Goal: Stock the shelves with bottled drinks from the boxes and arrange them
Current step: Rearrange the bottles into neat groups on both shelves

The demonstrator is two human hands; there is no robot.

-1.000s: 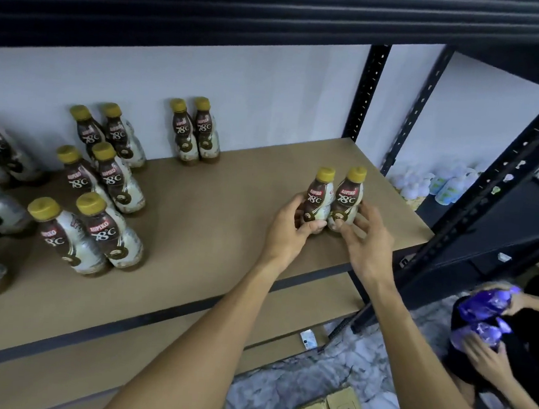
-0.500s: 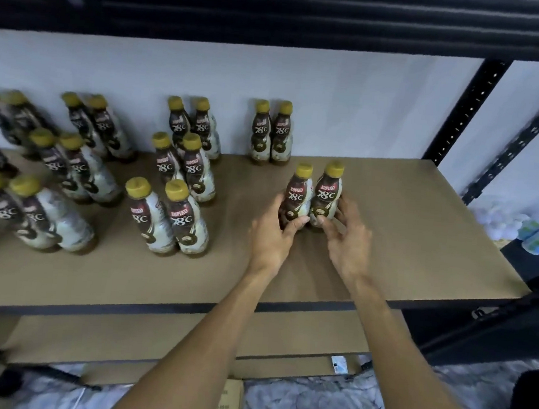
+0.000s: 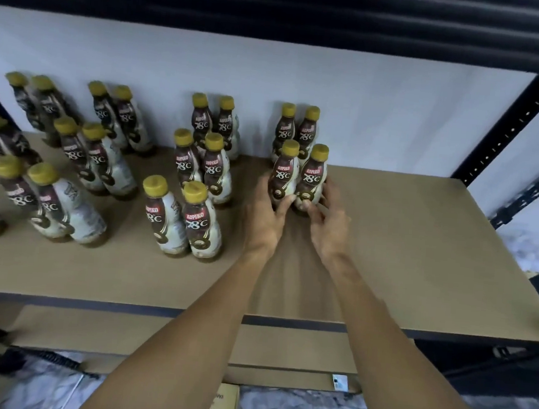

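I see my left grip [image 3: 265,217] curled round the left bottle [image 3: 284,176], my right grip [image 3: 328,224] round the right bottle [image 3: 312,177]. Both stand upright, side by side, near the back edge of the shelf [image 3: 420,250], just in front of another pair [image 3: 297,130]. Labels read "KOPIKO 78°C".

2 held bottles [image 3: 298,177] (hands [image 3: 265,220] along) now deeper on shelf [image 3: 420,250], just before the rear pair [image 3: 297,128]

Bare left forearm [image 3: 191,334] and right forearm [image 3: 389,345], bare left hand [image 3: 265,218], right hand [image 3: 328,229].
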